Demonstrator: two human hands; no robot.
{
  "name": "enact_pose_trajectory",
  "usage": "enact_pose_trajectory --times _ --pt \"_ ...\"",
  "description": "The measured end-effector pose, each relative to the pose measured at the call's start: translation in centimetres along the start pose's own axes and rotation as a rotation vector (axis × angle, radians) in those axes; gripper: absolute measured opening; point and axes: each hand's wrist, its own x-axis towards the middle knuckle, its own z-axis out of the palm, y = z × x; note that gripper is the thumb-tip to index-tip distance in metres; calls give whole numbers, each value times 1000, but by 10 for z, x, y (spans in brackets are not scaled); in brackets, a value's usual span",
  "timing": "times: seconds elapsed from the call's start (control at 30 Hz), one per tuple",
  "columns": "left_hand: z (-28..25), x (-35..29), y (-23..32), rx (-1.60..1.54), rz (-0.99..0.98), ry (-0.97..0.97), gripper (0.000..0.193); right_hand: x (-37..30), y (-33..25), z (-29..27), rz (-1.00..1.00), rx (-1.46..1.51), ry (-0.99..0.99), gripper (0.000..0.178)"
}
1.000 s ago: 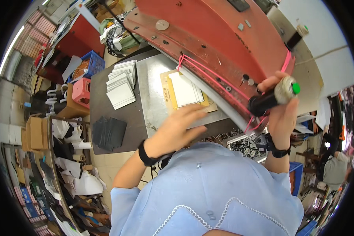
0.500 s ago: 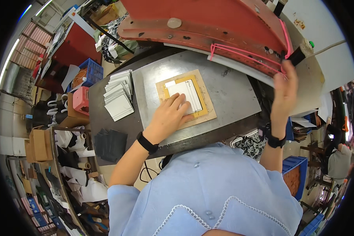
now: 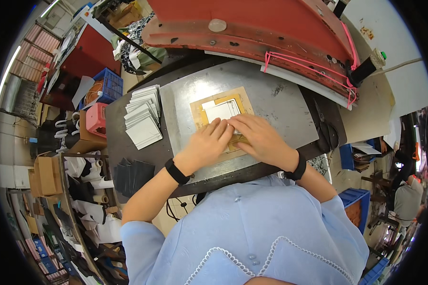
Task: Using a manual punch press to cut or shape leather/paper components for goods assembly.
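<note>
A white panel with dark line markings lies in a yellow frame on a tan board. The board rests on a grey metal plate. My left hand and my right hand meet at the panel's near edge, fingertips almost touching each other. The left fingers are bent close together over that edge. The right fingers pinch at it, the thumb lower down over the frame. Both palms face down, hiding the near part of the panel and frame. How firmly they grip is hidden.
A fanned stack of white panels lies left of the plate, dark pieces nearer me. The red machine head, with pink cord, overhangs the far side. A black-handled lever stands at the right. A blue crate sits far left.
My right hand has come down from beside the machine's black handle to the panel. My left fingers have drawn back to the panel's near edge.
</note>
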Motion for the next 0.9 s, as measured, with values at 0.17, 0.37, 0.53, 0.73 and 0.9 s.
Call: enact_pose_trajectory --times 0.17,0.37,0.53,0.73,0.9 --pt "-15 5 0 -537 -342 156 41 8 20 7 56 98 64 35" --pt "-49 0 -6 -513 -547 559 44 35 -4 -48 480 620 173 31" --pt "-59 6 9 -1091 -661 338 51 25 -22 -55 538 913 3 34" --pt "-46 4 23 -1645 -728 242 42 7 -24 -35 437 563 109 28" --pt "-39 -9 21 -1661 -694 183 37 0 -20 -29 24 117 208 28"
